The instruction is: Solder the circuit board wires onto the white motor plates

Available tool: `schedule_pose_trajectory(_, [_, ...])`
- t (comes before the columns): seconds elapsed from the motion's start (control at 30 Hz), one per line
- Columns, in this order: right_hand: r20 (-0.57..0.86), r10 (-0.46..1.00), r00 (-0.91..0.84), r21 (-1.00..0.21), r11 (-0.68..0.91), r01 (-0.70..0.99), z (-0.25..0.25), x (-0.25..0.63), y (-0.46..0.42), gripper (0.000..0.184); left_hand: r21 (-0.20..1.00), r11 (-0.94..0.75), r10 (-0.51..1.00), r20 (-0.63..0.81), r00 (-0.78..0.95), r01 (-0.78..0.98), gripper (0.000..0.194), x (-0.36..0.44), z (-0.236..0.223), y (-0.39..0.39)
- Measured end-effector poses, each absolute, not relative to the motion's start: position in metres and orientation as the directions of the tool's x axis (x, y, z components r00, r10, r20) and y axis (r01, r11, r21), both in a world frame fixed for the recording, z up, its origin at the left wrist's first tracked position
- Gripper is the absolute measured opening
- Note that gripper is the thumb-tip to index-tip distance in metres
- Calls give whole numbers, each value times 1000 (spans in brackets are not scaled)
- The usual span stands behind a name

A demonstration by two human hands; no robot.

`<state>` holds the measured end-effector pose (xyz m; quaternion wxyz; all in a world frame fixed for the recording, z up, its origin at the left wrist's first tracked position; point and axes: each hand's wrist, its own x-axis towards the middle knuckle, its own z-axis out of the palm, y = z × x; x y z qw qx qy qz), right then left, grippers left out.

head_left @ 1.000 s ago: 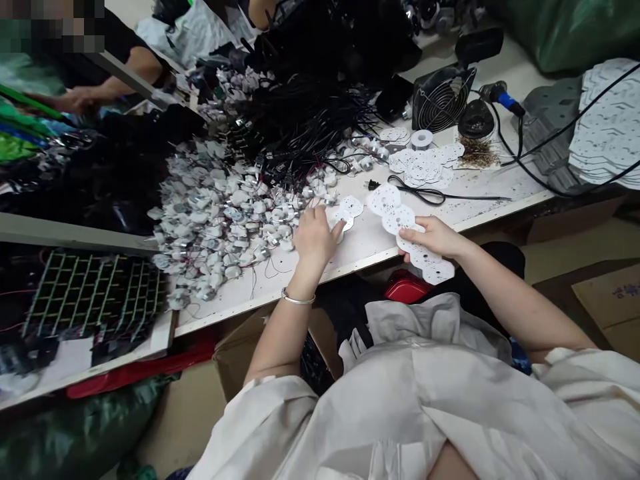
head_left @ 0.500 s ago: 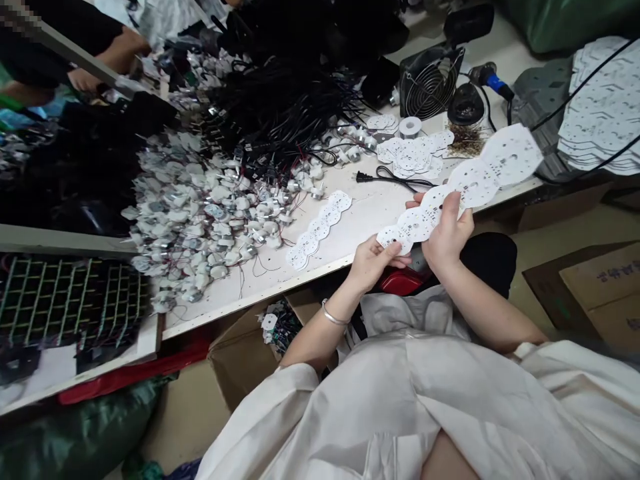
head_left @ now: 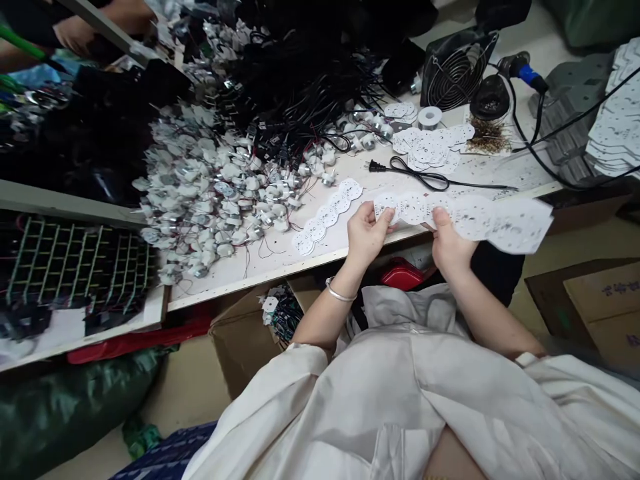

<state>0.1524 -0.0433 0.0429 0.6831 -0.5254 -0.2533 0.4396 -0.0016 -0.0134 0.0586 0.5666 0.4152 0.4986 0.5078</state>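
Observation:
A long strip of white circuit boards (head_left: 473, 217), scalloped and dotted with small parts, spans my two hands in front of the bench edge. My left hand (head_left: 369, 232) pinches its narrow left end, thumb on top. With the thumb over the face, my right hand (head_left: 450, 243) grips it near the middle; the fingers behind are hidden. The strip's wide right end sticks out past that hand. Left of my hands, a shorter white board strip (head_left: 327, 217) lies on the bench (head_left: 260, 263). Beyond the strip lies a black cord with a plug (head_left: 377, 167).
A heap of small white parts with wires (head_left: 215, 193) covers the bench's left side, black cables (head_left: 310, 107) behind it. At the back right stand a solder spool (head_left: 430, 117), a fan (head_left: 457, 70), a blue-handled soldering iron (head_left: 530, 77) and stacked white boards (head_left: 617, 127). Another person's hand (head_left: 80, 33) shows upper left.
The held strip has turned from a steep slant to nearly level, its right end dropping toward me. My left hand has risen slightly, and the view has shifted a little.

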Motion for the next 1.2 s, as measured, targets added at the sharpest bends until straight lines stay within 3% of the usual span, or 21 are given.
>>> schedule_pose_trajectory(0.1, [-319,902,290,-789,-84,-608,41,173,-27,48,920,286,945,-223,240,-270,63,-3,65,-12])
schedule_pose_trajectory(0.17, [-388,897,214,-721,-150,-676,37,180,-20,38,864,363,913,-254,320,-349,61,-2,62,-8])
schedule_pose_trajectory(0.23, [-407,873,269,-733,-137,-666,31,179,-16,33,834,409,900,-303,312,-371,54,2,54,-1])
schedule_pose_trajectory(0.3, [-338,845,414,-828,-58,-558,27,172,-17,38,866,392,916,-336,219,-310,44,8,44,6])
schedule_pose_trajectory(0.37, [-183,806,562,-927,48,-371,27,164,-18,45,929,305,952,-296,75,-211,37,14,38,12])
schedule_pose_trajectory(0.47, [-38,765,643,-958,155,-241,32,161,-19,49,964,197,979,-204,-19,-176,32,17,40,18])
schedule_pose_trajectory(0.6, [-317,849,422,-811,-12,-585,34,172,-10,43,822,447,884,-345,316,-352,36,9,49,19])
schedule_pose_trajectory(0.7, [-454,808,376,-669,-30,-743,30,177,-4,38,750,498,863,-381,331,-435,35,7,49,19])
schedule_pose_trajectory(0.83, [-330,742,584,-765,152,-625,26,165,-8,58,886,327,944,-320,76,-328,27,20,40,17])
schedule_pose_trajectory(0.97, [-193,813,550,-817,177,-549,27,142,-14,62,953,223,962,-249,-109,-207,33,39,29,12])
schedule_pose_trajectory(1.1, [-163,817,553,-851,167,-498,27,137,-15,64,894,293,956,-275,101,-338,61,36,26,12])
schedule_pose_trajectory(1.2, [-143,866,479,-864,126,-487,25,156,-19,64,873,316,946,-260,193,-371,63,23,30,14])
